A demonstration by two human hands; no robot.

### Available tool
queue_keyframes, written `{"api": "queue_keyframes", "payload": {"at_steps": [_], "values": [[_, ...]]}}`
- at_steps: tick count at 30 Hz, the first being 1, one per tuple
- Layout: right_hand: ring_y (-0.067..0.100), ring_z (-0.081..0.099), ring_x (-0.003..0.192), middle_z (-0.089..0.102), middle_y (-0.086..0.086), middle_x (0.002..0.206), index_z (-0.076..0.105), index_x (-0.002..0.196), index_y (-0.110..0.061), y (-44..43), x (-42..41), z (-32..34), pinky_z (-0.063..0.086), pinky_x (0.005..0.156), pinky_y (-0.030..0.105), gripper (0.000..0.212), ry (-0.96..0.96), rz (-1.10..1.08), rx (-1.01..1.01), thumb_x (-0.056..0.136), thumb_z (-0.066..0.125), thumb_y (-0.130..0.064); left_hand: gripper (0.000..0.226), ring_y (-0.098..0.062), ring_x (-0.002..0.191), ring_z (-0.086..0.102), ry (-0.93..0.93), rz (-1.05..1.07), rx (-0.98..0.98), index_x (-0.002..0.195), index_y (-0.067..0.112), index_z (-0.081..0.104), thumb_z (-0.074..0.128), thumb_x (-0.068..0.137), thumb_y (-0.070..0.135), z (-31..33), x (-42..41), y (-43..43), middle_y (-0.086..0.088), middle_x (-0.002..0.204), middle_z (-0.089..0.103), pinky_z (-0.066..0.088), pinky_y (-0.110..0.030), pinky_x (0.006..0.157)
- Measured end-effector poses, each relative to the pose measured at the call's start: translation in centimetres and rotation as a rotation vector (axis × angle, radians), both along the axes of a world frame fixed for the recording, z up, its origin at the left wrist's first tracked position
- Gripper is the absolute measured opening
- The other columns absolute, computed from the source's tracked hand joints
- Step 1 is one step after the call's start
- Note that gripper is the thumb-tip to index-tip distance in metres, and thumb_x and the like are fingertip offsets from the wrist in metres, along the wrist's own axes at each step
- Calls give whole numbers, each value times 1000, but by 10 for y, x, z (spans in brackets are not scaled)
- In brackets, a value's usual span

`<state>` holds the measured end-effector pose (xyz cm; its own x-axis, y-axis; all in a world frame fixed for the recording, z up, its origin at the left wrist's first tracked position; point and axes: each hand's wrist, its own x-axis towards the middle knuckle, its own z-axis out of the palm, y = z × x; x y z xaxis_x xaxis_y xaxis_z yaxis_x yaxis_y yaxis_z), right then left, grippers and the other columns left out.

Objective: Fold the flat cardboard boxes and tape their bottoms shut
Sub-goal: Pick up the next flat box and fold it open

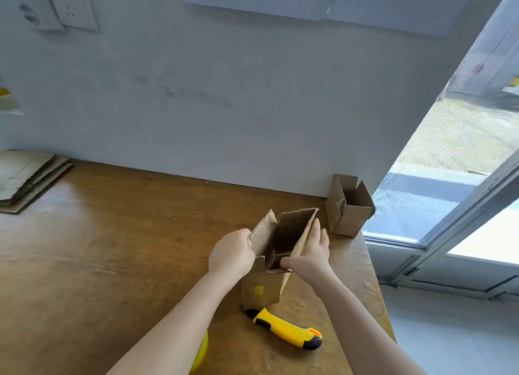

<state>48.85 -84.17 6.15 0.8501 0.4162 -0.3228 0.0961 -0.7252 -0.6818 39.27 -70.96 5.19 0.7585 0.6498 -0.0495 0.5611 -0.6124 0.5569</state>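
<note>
On my feed, the left hand [231,254], left of the cardboard box [264,287], and the right hand [309,255], right of it, are bare and uncovered well past the wrists.

We see a packing workroom: a wooden workbench [112,248] against a scuffed wall [224,108], flat cardboard boxes [25,181] at ten o'clock, a utility knife [289,329] at five.

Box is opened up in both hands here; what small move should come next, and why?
Probably push the near short flap inward with the right hand, whose thumb rests on it. The box stands squared, its long upper flaps upright, and the left hand grips the left flap. No flap lies closed, so taping cannot start.
</note>
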Motion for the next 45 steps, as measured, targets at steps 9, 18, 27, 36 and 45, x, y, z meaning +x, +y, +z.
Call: {"api": "queue_keyframes", "payload": {"at_steps": [9,18,27,36,45], "values": [[22,36,136,58,-2,132,74,79,-24,3,27,-10,28,113,39,41,-536,120,-78,90,53,-57,20,-8,79,58,3,83,38,105,23,61,42,101,24,6,10,34,6,94,64,49,-23,62],[25,34,139,33,3,152,29,149,-29,23,47,0,39,107,39,87,-465,240,-221,78,78,-40,28,-14,102,59,9,23,-119,123,24,62,46,101,21,-3,18,65,4,121,64,43,-22,78],[14,52,77,57,-6,93,71,105,-21,32,41,0,43,62,23,20,-572,284,-228,96,53,-23,33,-9,71,59,-401,452,-176,113,19,45,53,93,44,-20,15,41,-1,96,60,41,-15,55],[10,55,82,66,-3,106,64,122,-19,43,43,-4,41,59,17,37,-300,356,-149,93,59,-41,27,-5,101,58,-414,177,5,123,18,57,46,99,25,-37,-4,38,7,114,62,38,-3,77],[7,58,85,61,-3,124,63,124,-30,38,55,-3,49,64,16,38,-129,410,-98,87,69,-19,17,-7,97,45,-89,-63,141,101,23,75,68,87,30,-39,-4,45,9,97,51,41,-16,81]]}}
